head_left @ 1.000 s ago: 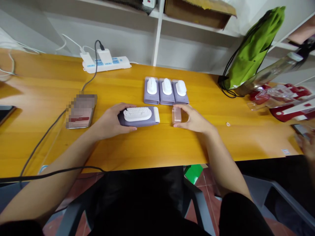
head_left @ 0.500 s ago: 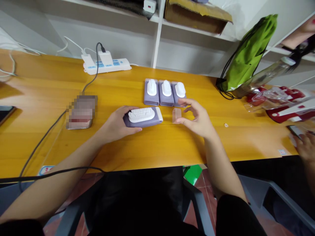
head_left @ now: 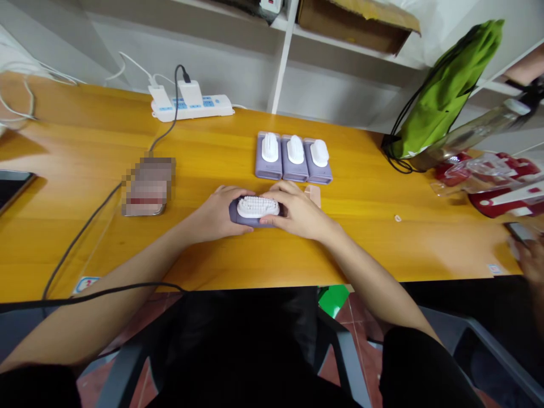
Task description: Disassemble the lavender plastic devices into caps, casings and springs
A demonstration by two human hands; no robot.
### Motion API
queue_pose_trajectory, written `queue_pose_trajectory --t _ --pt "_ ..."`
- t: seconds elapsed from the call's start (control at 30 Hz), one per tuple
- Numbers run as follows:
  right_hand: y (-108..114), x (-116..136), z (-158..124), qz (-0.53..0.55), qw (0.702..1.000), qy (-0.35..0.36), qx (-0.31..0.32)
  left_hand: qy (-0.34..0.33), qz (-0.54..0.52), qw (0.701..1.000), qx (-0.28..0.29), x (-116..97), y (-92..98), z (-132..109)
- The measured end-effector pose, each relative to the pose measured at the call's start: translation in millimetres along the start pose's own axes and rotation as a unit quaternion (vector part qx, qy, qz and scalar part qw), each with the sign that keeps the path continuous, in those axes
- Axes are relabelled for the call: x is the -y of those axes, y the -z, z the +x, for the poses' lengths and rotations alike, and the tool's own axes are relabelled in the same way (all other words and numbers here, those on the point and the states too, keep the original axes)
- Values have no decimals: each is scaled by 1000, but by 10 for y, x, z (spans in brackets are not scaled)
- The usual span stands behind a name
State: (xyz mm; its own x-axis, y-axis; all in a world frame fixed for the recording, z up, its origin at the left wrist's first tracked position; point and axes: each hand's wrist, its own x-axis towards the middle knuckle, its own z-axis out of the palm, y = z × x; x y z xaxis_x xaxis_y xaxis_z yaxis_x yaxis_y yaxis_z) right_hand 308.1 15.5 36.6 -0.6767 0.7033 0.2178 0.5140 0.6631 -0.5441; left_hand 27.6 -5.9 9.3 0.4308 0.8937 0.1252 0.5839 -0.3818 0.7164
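A purple block-shaped case with a white bristled brush head (head_left: 257, 207) on its upper side lies between my hands, just above or on the table. My left hand (head_left: 216, 215) wraps its left end, thumb along the near side. My right hand (head_left: 293, 209) grips the right end and covers it, with its thumb at the near side of the bristles. A small clear, pinkish piece (head_left: 313, 195) sits on the table behind my right hand. Farther back, three similar purple cases (head_left: 294, 170) with white heads stand side by side in a row.
A phone with a blurred screen (head_left: 148, 187) and a cable lies at left, near a white power strip (head_left: 199, 107). At right are a green bag (head_left: 450, 96), a clear bottle (head_left: 471, 136) and red items (head_left: 505, 198). Another person's hand (head_left: 531, 255) rests at the far right edge.
My right hand has let go of the clear piece, leaving it on the table, and moved left onto the right end of the brush case. My left hand keeps its hold.
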Motion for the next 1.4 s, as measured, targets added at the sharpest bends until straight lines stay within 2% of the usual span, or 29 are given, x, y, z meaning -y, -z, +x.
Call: queue_pose_trajectory --t 0.2,0.57,0.7,0.93,1.1,1.4 --pt "31 21 -108 11 998 -54 -35 -7 7 1000 11 47 1 12" --pt "-160 -66 -68 60 992 -39 -101 -1 1 1000 -1 79 -48 22" --pt "-143 -86 -80 83 992 -45 -87 -11 -6 1000 7 86 -33 18" --pt "58 -89 -225 21 994 -86 -65 -13 -10 1000 13 100 0 -20" --pt "-20 -115 -248 99 986 -100 -89 -35 -28 999 14 149 -4 -34" --pt "-180 -88 -200 178 968 -132 -117 -27 -20 999 6 137 -43 -31"
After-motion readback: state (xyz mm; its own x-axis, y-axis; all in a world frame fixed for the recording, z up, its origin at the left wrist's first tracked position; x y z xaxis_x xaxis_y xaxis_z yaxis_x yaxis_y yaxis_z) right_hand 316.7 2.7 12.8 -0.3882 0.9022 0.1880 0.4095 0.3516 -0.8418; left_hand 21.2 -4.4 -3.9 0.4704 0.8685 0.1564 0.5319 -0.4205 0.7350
